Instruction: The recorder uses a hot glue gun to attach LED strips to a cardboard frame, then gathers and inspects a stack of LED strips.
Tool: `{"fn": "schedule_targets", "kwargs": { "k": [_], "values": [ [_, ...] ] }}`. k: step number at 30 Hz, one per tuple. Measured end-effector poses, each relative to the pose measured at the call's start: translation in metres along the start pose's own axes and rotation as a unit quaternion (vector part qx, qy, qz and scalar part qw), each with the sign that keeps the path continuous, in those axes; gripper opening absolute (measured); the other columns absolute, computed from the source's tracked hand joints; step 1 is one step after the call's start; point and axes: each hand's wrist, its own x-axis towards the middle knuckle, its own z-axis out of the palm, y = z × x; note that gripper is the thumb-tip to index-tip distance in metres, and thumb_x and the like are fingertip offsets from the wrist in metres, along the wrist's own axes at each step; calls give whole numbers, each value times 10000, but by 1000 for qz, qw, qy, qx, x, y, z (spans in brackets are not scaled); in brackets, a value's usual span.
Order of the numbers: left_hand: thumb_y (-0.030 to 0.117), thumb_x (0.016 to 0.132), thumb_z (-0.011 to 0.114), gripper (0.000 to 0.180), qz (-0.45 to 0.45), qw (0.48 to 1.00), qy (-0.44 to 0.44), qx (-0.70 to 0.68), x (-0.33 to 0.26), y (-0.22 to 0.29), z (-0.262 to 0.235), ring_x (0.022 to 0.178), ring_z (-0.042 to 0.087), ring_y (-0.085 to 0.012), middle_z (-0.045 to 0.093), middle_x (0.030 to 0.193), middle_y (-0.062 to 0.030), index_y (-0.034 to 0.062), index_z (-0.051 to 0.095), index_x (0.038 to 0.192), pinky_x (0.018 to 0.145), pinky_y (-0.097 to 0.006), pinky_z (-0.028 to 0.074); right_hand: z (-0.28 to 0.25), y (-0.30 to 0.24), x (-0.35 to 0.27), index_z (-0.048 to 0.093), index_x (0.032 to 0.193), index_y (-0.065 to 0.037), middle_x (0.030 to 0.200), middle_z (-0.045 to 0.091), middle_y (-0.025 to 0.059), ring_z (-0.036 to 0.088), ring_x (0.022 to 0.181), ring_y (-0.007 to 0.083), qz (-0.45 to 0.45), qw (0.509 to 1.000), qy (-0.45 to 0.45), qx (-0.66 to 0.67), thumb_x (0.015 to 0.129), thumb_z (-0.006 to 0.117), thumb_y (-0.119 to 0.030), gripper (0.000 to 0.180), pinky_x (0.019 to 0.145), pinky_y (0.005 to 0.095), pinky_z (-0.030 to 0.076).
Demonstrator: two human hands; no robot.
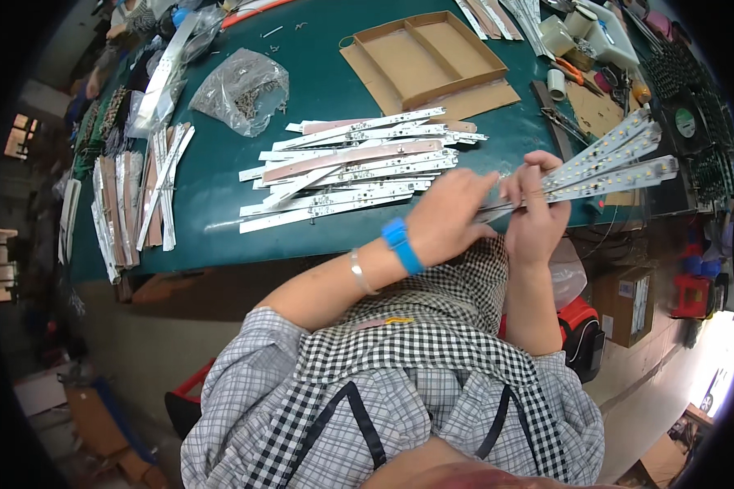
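My right hand [537, 213] grips a fanned bundle of long white LED strips [612, 167] at their near end; the strips point up and to the right over the table's edge. My left hand [448, 216], with a blue wristband and a thin metal bangle, closes on the same ends of the bundle from the left. Just left of my hands lies a loose pile of white strips [355, 167] on the green table [220, 163], some with pinkish backing.
A shallow cardboard tray [424, 57] sits at the back. A clear bag of small metal parts [243, 88] lies at the back left. More strip stacks [139, 196] line the left edge. Tape rolls, tools and a small fan [683, 122] crowd the right.
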Motion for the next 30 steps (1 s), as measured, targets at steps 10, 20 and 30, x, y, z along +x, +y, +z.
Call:
{"fn": "schedule_targets", "kwargs": {
  "k": [10, 20, 30],
  "values": [
    [241, 576, 890, 877, -84, 953, -83, 279, -45, -109, -176, 1218, 478, -372, 520, 1316, -181, 35, 501, 1335, 1040, -428, 407, 0, -4, 8, 512, 1229, 13, 835, 474, -1, 459, 739, 67, -54, 992, 6, -117, 770, 754, -10, 519, 693, 215, 410],
    [191, 687, 825, 472, -176, 938, -192, 227, -16, -94, -181, 888, 586, -332, 607, 948, -150, 14, 618, 1072, 803, -394, 479, -8, 1, 5, 586, 1134, 5, 798, 479, -28, 464, 731, 55, -12, 992, -2, -123, 766, 744, 47, 403, 673, 202, 404],
    [177, 817, 721, 302, -234, 930, -175, 224, -12, -82, -197, 826, 620, -403, 647, 906, -220, -11, 581, 1007, 734, -423, 483, -11, 19, 0, 631, 1036, -10, 741, 485, -44, 452, 676, 46, 7, 988, 19, -150, 863, 705, -46, 192, 618, 192, 382]
  ]
}}
